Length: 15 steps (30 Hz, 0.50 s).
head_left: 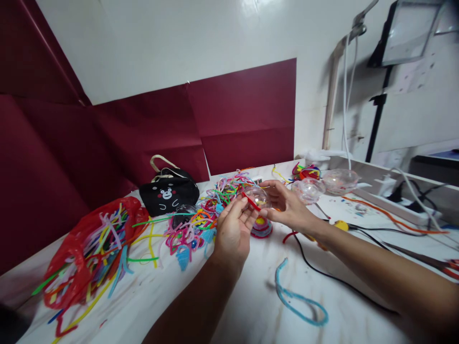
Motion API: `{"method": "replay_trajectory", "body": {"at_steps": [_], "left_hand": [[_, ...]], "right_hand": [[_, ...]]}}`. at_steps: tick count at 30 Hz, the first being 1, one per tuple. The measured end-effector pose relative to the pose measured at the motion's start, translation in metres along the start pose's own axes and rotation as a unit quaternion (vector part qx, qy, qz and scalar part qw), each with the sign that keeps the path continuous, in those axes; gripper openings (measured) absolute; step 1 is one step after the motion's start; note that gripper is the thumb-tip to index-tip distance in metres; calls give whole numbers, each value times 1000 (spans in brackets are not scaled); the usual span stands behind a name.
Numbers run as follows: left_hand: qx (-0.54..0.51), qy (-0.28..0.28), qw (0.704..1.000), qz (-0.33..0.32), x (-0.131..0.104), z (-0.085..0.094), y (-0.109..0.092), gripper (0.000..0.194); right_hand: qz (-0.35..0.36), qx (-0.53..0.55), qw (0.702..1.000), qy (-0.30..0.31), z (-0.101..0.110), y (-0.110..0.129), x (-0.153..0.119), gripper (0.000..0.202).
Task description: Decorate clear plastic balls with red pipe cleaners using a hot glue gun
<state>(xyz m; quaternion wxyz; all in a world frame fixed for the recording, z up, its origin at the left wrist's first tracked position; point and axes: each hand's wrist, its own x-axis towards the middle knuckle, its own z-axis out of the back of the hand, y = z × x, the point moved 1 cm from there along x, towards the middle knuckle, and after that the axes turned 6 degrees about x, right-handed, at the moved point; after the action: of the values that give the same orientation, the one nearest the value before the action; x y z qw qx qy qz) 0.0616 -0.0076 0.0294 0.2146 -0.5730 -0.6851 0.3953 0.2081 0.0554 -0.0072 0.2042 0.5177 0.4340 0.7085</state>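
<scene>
In the middle of the view, a short red pipe cleaner (251, 202) runs slantwise between my two hands. My left hand (234, 224) pinches its upper left end with thumb and fingers. At the lower right end is the thumb of my right hand (290, 208), whose fingers curve round the side of a clear plastic dome (258, 195). The dome is right behind the red strip; whether it rests on something below is hidden. Under my hands, a coiled pipe-cleaner piece (262, 228) in red, blue and yellow lies on the white table (258, 286).
A red plastic bag (68, 267) spills pipe cleaners at left. Beside it are a black bear-face bag (168, 193) and a tangled pipe-cleaner pile (193, 227). A bent blue pipe cleaner (301, 301) lies in front. Clear domes (339, 181), cables, pliers (423, 258) and a power strip (401, 208) are at right.
</scene>
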Motion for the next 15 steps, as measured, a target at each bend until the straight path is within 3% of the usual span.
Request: {"method": "replay_trajectory", "body": {"at_steps": [5, 15], "left_hand": [[-11, -5, 1000, 8, -1, -1, 1, 12], [-12, 48, 999, -15, 2, -2, 10, 14]], "right_hand": [[10, 4, 1000, -21, -1, -2, 0, 56], [5, 4, 998, -56, 2, 0, 1, 62]]}}
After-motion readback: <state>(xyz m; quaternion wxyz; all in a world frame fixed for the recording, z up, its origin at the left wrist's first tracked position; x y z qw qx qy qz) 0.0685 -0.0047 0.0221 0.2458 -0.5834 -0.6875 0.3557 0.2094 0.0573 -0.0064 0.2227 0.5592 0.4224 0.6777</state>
